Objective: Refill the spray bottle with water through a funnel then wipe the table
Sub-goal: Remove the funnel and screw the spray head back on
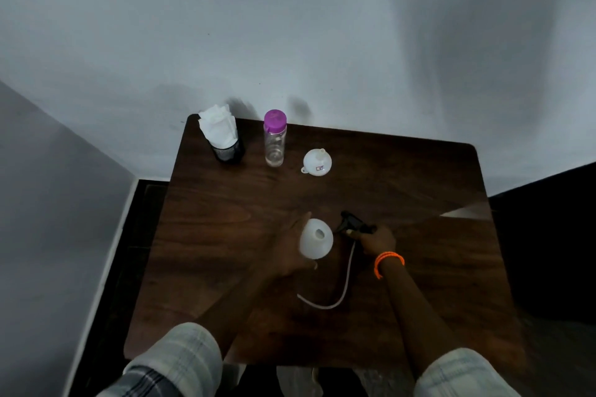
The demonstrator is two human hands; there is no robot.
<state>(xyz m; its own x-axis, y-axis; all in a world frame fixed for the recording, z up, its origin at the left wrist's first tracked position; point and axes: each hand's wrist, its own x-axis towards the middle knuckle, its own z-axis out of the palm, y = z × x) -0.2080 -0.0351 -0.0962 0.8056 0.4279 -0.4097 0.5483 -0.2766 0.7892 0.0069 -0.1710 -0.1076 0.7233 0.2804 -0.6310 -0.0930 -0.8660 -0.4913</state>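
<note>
Pale plaid rolled sleeves (180, 361), orange braided wristband (387, 259)

A white spray bottle (316, 238) with an open neck is held by the left hand (290, 246); the black spray head (354, 225), tube trailing, is gripped by the right hand (378, 240). A funnel (317, 162) and water bottle (274, 138) are seen farther back on the tabletop (419, 190).

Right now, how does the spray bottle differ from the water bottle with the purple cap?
The spray bottle is opaque white; the water bottle is clear.
The spray bottle is open, its trigger head off; the water bottle is capped.
The left hand holds the spray bottle; the water bottle stands untouched near the wall.
Both are upright.
</note>
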